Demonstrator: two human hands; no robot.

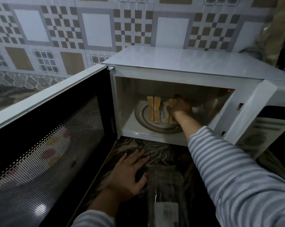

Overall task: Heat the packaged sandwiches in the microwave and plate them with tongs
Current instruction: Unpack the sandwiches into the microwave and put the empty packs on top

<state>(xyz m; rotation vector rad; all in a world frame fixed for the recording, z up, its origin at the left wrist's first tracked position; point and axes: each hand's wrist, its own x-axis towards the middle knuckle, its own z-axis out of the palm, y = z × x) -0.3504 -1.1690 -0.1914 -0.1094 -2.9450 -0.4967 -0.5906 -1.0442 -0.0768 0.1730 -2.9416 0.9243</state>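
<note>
A white box-shaped microwave [179, 66] fills the middle and right of the frame, and its dark mesh-windowed door [45, 145] is swung wide open toward the lower left. Inside the lit cavity, at centre frame, a round glass turntable [143, 118] carries two golden-brown sandwich halves [153, 109] standing upright on edge, side by side and just beside each other.

To their right, the right hand [179, 108] reaches into the cavity from a blue-and-white striped sleeve [233, 169] that runs in from the lower right. Its fingers curl around another pale toasted sandwich piece [170, 102], which stands on the turntable near the upright pair. How firmly the fingers clamp it cannot be told, as the back of the hand hides most of the hold.

Below centre, the left hand [130, 171] lies palm down on the dark marbled countertop [156, 149] in front of the microwave, fingers straight and spread apart, holding nothing. Just beside its thumb, toward the lower middle of the frame, lies a clear plastic package with a white label [166, 197]; its contents cannot be made out in the dim light.

Behind the microwave, across the top of the frame, runs a wall of patterned grey, white and tan tiles [92, 30].
</note>
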